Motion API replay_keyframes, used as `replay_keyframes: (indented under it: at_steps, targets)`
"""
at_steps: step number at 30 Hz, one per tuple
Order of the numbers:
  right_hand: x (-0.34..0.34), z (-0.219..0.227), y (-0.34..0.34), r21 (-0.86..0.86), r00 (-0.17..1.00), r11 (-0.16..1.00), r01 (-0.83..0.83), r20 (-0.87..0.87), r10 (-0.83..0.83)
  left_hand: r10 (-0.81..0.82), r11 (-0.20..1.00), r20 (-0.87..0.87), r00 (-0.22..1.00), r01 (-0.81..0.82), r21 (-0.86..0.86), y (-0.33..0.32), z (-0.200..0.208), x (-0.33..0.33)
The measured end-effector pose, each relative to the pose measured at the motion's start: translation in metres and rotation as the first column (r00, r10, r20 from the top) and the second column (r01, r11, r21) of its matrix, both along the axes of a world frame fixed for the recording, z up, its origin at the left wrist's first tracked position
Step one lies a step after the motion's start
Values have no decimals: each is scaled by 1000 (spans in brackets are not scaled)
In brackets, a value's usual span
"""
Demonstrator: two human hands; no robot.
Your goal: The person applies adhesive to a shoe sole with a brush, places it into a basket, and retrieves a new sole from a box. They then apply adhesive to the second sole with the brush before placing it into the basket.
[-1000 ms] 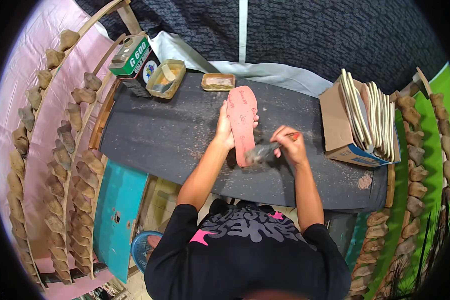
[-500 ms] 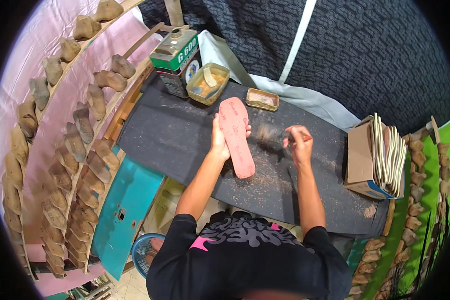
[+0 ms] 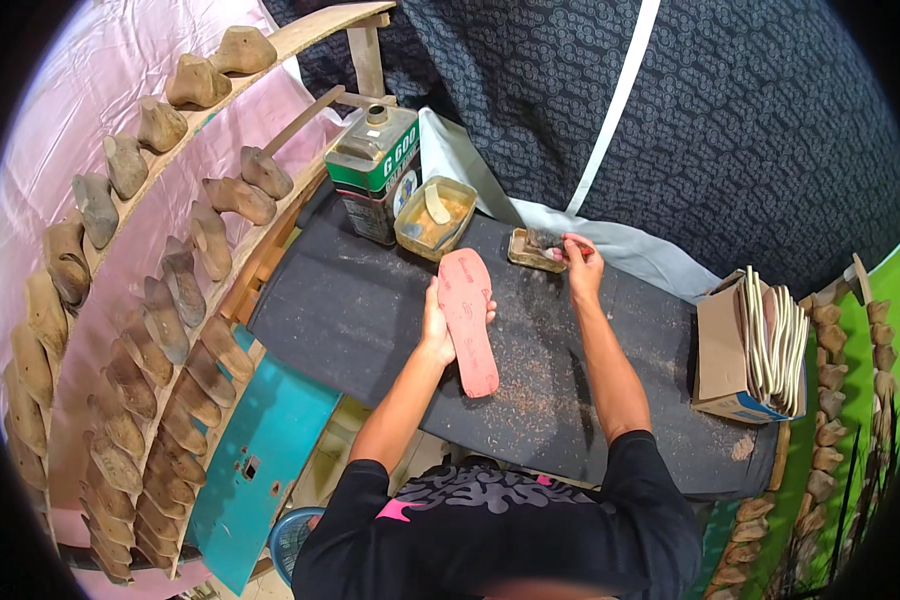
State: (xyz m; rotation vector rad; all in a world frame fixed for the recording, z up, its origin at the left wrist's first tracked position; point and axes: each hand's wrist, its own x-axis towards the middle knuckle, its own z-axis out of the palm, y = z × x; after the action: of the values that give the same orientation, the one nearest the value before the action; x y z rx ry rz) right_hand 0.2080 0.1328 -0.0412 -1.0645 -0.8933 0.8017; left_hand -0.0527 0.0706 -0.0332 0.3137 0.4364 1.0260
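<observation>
My left hand (image 3: 435,325) grips a salmon-pink shoe insole (image 3: 467,325) by its sides, with fingertips curling round the right edge. The insole is held over the dark table, its broad face up and marked with dark lettering. At the back of the table my right hand (image 3: 584,272) is closed on a small brush (image 3: 543,243), which is partly blurred. Its bristle end is at a shallow rectangular tin (image 3: 522,256); whether it touches the contents I cannot tell.
A green and black metal can (image 3: 373,175) stands at the back left beside a yellowish tub (image 3: 436,222) with a spatula in it. Crumbs lie on the table (image 3: 350,300). A cardboard box (image 3: 725,345) of pale strips stands right. Racks of wooden shoe lasts (image 3: 210,240) flank both sides.
My right hand has moved up and left, bringing the brush from beside the insole to the rectangular tin. My left hand still holds the insole. The view has shifted slightly.
</observation>
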Motion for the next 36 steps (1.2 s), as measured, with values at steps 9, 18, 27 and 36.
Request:
replay_keyframes:
  at_steps: [9,18,27,36]
  targets:
    - [25,-14,-9,-118,949,992,49,-303,-83,-52,998,-10,999,52,-19,2,-8,3]
    - [24,-10,-73,-108,858,856,506,-35,-512,-163,987,-13,987,163,7,-5,3,23]
    - [-54,4,-145,-78,999,996,-31,28,33,-263,965,57,963,263,8,-25,-6,41]
    - [-62,2,-172,-164,968,957,-239,-116,222,-269,962,-61,961,271,22,-64,0,43]
